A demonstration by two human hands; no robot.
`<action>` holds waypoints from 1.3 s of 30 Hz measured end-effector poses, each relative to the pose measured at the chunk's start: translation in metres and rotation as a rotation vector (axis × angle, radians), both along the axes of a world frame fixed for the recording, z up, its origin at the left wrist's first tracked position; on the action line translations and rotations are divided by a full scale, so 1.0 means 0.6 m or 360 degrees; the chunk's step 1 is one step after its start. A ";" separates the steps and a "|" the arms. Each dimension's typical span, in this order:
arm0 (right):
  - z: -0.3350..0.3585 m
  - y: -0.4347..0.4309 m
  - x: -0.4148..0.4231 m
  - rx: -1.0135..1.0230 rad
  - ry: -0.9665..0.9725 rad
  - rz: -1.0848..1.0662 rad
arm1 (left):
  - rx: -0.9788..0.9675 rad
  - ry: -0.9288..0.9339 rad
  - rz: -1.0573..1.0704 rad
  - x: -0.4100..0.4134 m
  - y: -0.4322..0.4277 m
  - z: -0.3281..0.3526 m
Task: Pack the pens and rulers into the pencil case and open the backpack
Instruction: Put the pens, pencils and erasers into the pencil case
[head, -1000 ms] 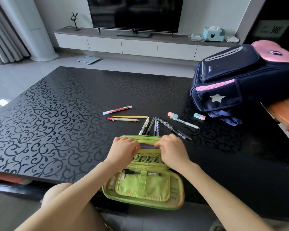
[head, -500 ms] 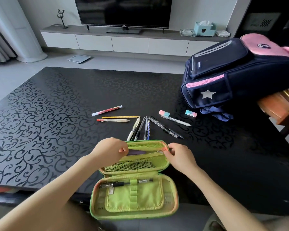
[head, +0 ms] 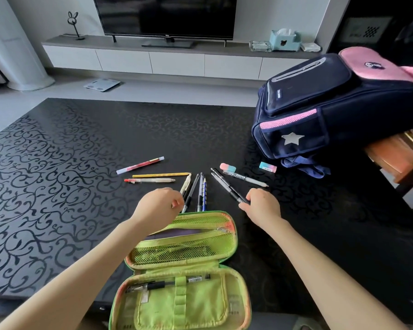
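Observation:
A green pencil case (head: 184,303) lies open at the table's near edge, with one black pen (head: 153,286) under its elastic loop. Beyond it, several pens and pencils fan out on the table: a red-and-white pen (head: 141,165), a yellow pencil (head: 161,175), a blue pencil (head: 203,192) and two black pens (head: 224,185). My right hand (head: 262,206) pinches the near end of the black pens, which still lie flat. My left hand (head: 160,208) is curled over the near ends of a cream pen (head: 186,185) and a dark pen. The navy and pink backpack (head: 332,110) lies zipped at the right.
Two pink-and-blue erasers (head: 227,167) (head: 268,167) and a white pen (head: 246,179) lie near the backpack's straps. A wooden chair (head: 396,158) stands beyond the table's right edge. A TV cabinet (head: 153,60) runs along the far wall.
Both hands have let go of the pencil case's mesh pocket and moved forward to the pens. The right hand now pinches the black pens' near end.

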State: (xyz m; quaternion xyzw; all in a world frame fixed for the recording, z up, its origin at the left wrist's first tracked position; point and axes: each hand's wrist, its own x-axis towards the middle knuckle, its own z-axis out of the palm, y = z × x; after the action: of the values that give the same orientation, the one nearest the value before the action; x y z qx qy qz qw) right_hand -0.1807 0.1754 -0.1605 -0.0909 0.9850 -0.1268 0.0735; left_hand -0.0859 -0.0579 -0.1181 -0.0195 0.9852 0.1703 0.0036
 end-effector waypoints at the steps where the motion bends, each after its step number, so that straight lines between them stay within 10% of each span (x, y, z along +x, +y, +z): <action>1: 0.001 0.004 0.001 -0.0050 -0.0100 -0.0032 | 0.0026 -0.0012 0.0000 -0.003 0.005 0.000; 12: 0.052 0.032 0.067 -0.0547 -0.0229 -0.0089 | 0.0262 0.0182 0.0136 0.007 0.079 -0.002; 18: 0.109 0.036 0.151 -0.0699 -0.0249 0.0324 | -0.0314 0.0791 -0.0004 0.056 0.066 0.017; 24: 0.119 0.034 0.201 -0.0916 -0.0457 0.0405 | 0.0315 0.0424 -0.0232 0.125 0.038 0.026; 39: 0.096 0.036 0.237 -0.1280 -0.0675 0.0306 | 0.0555 0.0134 0.0114 0.238 -0.057 0.001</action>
State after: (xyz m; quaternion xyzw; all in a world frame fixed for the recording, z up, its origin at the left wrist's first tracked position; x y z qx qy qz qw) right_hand -0.0386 0.1970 -0.1031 -0.1750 0.8079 -0.5072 0.2437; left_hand 0.0566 -0.0921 -0.1174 -0.0466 0.9387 0.3393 -0.0403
